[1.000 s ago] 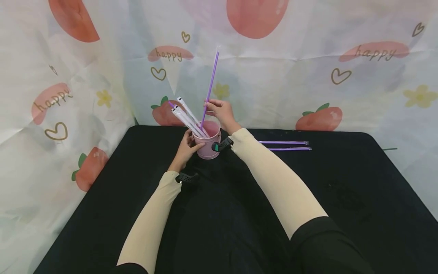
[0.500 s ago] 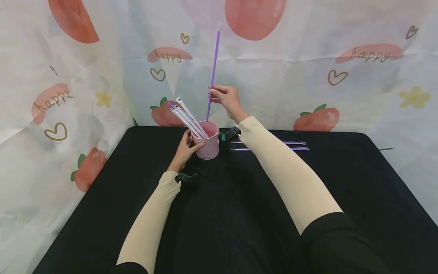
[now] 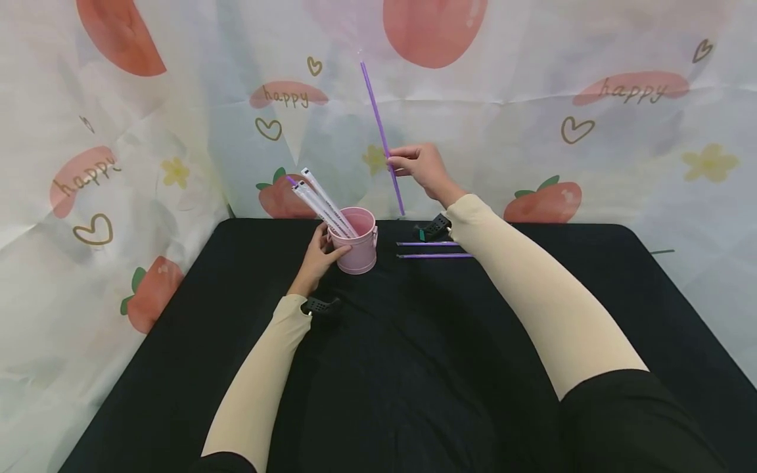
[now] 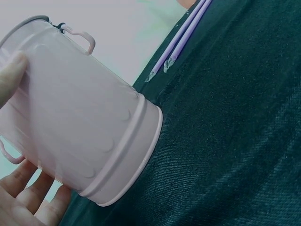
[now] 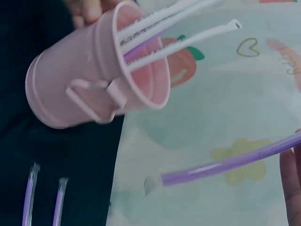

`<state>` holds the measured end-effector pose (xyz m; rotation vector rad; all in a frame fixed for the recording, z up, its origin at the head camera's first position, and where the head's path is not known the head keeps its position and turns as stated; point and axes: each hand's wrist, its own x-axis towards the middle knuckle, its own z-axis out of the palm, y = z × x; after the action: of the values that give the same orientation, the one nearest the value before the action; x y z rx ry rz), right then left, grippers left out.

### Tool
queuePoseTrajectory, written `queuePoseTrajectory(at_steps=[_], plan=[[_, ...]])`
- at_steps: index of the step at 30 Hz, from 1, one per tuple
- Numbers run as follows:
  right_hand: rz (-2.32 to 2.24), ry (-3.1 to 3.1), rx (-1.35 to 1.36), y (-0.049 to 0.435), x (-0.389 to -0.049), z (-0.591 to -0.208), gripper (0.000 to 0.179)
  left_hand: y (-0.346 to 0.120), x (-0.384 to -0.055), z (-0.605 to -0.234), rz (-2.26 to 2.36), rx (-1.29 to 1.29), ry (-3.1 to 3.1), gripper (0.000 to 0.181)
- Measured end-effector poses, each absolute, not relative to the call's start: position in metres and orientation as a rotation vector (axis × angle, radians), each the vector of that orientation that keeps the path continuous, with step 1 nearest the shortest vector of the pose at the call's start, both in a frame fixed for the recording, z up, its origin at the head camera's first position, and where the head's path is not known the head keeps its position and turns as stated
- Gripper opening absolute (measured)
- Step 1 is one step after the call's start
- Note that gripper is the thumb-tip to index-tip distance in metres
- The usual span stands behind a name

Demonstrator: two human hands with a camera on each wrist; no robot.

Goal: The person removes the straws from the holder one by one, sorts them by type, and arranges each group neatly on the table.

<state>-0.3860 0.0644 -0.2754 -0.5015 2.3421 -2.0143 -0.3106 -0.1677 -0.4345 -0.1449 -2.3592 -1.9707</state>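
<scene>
- purple straw (image 3: 375, 108) up in the air right of the pink bucket (image 3: 357, 257), right hand (image 3: 427, 167) pinching it
- bucket's on black cloth (image 3: 414, 368), left hand (image 3: 316, 261) fingers curled round it
- two more straws (image 3: 428, 256) lying flat there
- pale strawberry-print backdrop (image 3: 473, 131) behind

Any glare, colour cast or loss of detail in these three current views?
Head view: fairly even light, but the black cloth shows only faint folds; left wrist: the cloth looks greenish and the pink bucket washed out; right wrist: dim, with a pale glare streak along the held purple straw, and the print on the white straws too soft to read.
</scene>
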Motion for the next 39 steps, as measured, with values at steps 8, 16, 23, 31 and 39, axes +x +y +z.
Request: queuePoseTrajectory(at_steps=[8,16,23,31,39], plan=[[-1.872,2.454,-0.578,0.087,-0.381,-0.278,0.029,-0.168,-0.311,-0.435,-1.985,-0.139,-2.362,0.075],[-1.692,2.559,-0.614,0.112,-0.375,-0.284,0.025,-0.168,-0.309,-0.437,-1.962,-0.198,-2.318,0.076],[-1.502,2.618,-0.629,0.136,-0.371,-0.293,0.027,-0.168,-0.31,-0.437,-1.971,-0.176,-2.339,0.076],[-1.376,2.644,-0.641,0.158,-0.367,-0.303,0.027,-0.167,-0.305,-0.426,-2.003,-0.135,-2.377,0.077],[-1.279,2.651,-0.686,0.178,-0.363,-0.311,0.023,-0.167,-0.309,-0.434,-1.948,-0.145,-2.374,0.075]])
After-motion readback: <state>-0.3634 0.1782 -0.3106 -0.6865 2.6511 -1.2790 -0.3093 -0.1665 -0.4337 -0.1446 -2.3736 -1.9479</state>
